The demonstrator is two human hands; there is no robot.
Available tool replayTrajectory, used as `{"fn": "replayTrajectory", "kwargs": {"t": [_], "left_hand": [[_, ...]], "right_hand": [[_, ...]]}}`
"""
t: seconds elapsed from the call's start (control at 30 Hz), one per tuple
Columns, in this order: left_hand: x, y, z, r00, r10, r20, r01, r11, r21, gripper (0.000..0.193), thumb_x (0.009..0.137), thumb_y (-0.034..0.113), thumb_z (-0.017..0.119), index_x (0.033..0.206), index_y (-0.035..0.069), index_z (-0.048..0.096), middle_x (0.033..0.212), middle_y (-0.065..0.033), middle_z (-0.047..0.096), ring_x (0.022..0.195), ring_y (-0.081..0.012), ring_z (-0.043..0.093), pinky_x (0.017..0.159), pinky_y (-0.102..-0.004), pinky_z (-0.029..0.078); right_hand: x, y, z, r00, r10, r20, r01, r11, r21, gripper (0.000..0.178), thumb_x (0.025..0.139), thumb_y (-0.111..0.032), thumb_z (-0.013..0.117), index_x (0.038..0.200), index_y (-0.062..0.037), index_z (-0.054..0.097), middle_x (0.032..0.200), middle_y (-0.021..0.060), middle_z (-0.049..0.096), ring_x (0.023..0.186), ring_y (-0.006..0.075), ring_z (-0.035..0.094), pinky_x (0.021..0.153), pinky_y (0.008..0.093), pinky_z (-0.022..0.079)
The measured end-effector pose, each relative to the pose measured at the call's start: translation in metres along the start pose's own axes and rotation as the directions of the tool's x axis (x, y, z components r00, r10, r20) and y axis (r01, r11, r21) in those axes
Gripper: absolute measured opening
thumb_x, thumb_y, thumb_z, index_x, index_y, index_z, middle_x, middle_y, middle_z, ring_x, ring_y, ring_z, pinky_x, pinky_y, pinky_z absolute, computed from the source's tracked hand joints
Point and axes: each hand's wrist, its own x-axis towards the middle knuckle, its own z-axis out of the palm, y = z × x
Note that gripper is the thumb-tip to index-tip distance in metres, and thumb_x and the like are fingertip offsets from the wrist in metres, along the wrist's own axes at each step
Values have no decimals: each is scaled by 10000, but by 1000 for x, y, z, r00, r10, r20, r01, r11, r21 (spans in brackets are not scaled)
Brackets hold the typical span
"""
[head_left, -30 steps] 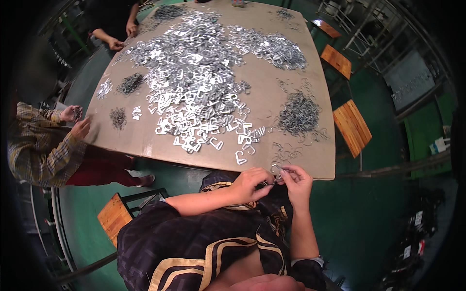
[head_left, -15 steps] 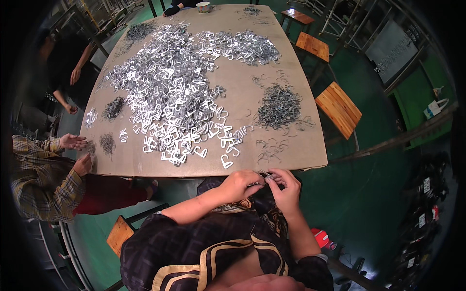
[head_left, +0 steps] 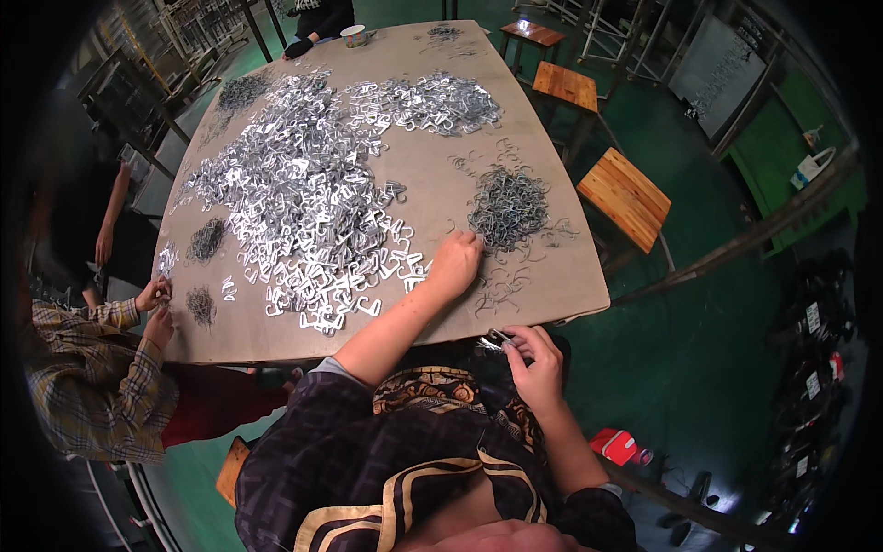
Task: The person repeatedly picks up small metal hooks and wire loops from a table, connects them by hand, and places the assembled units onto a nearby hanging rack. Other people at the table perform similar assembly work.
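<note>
My left hand [head_left: 458, 262] reaches over the table to the near-left edge of a pile of thin, dark, bent wire pieces [head_left: 509, 207]. Its fingers are curled together at the wires; anything between the tips is too small to make out. Just off the table's front edge, my right hand [head_left: 536, 359] pinches a small silver metal hook [head_left: 494, 341] between thumb and fingers. To the left of my left hand spreads a big heap of flat, silver, open D-shaped metal hooks [head_left: 308, 202], partly covered by my forearm.
The brown tabletop [head_left: 418, 184] also bears smaller wire piles [head_left: 200, 305] at left. A person in a plaid shirt [head_left: 101, 386] works at the left edge, another in dark clothes beyond. A bowl [head_left: 353, 36] stands at the far end. Wooden stools [head_left: 625, 193] line the right side.
My left hand has left my right hand and moved forward onto the table, to the wire pile. My right hand stays near the front edge with the hook. The view has shifted slightly.
</note>
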Motion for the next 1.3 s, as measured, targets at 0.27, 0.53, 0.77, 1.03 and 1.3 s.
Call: {"fn": "replayTrajectory", "kwargs": {"t": [0.27,0.53,0.77,1.03,1.3], "left_hand": [[-29,2,-32,967,63,247,34,928,-371,146,775,26,679,918,22,704,855,-149,664,855,-338,644,779,-408,520],[-17,-4,-44,991,-122,63,131,976,-175,85,777,72,674,837,16,695,828,-167,625,822,-361,630,753,-428,515],[0,7,2,984,-178,1,178,983,40,104,760,39,574,781,-11,663,869,-207,636,796,-384,651,732,-459,538],[11,10,-20,941,-333,55,337,938,-84,146,667,101,705,722,-18,640,726,-228,661,721,-394,670,674,-462,544],[-10,-3,-29,952,-279,-128,236,932,-276,92,755,73,624,807,3,596,798,-175,645,778,-391,634,725,-448,502]], "right_hand": [[-2,2,-2,1000,-1,-2,1,1000,8,250,813,71,640,1047,-17,652,879,101,624,704,207,662,626,293,538],[-1,4,2,999,-43,2,43,999,-19,243,813,60,649,1041,-22,653,862,98,617,688,208,651,618,296,528],[-3,4,8,998,-61,6,61,998,-9,275,789,78,646,1044,-24,660,836,99,609,687,191,627,621,290,522],[-13,21,8,1000,4,0,-4,1000,-9,298,780,93,645,1064,2,651,853,95,612,708,172,614,655,275,517],[-14,29,14,1000,14,22,-15,999,31,303,787,93,649,1082,23,638,895,97,629,721,151,617,680,271,514]]}}
